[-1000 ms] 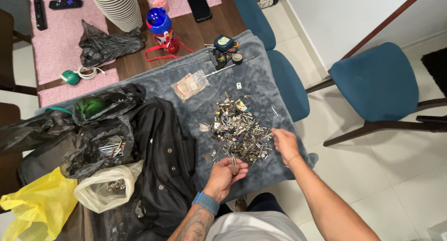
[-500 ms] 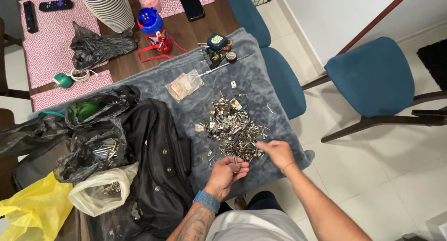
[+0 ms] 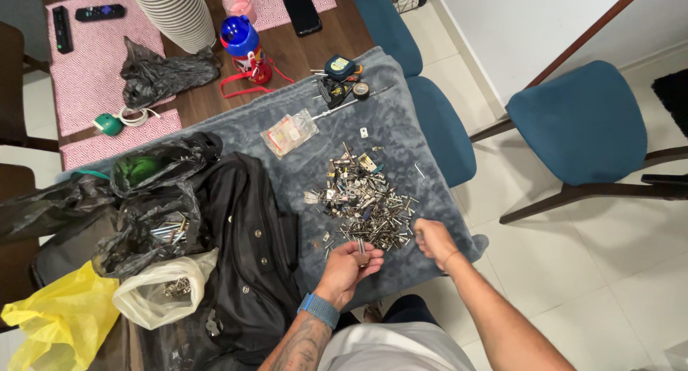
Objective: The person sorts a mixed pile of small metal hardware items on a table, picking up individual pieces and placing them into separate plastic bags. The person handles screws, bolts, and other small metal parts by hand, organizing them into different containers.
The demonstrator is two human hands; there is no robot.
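Metal bits get sorted on grey blanket
Screws are cupped in left hand; right hand is curled at pile, best picked singly.

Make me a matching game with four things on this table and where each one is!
Things:
1. phone
2. yellow bag
3. screw pile
4. bottle

Places:
A. bottom left corner
B. on the grey blanket, near both hands
C. on a pink mat at the top
D. on the bare wood, beside the red strap

Pairs: 1-C, 2-A, 3-B, 4-D
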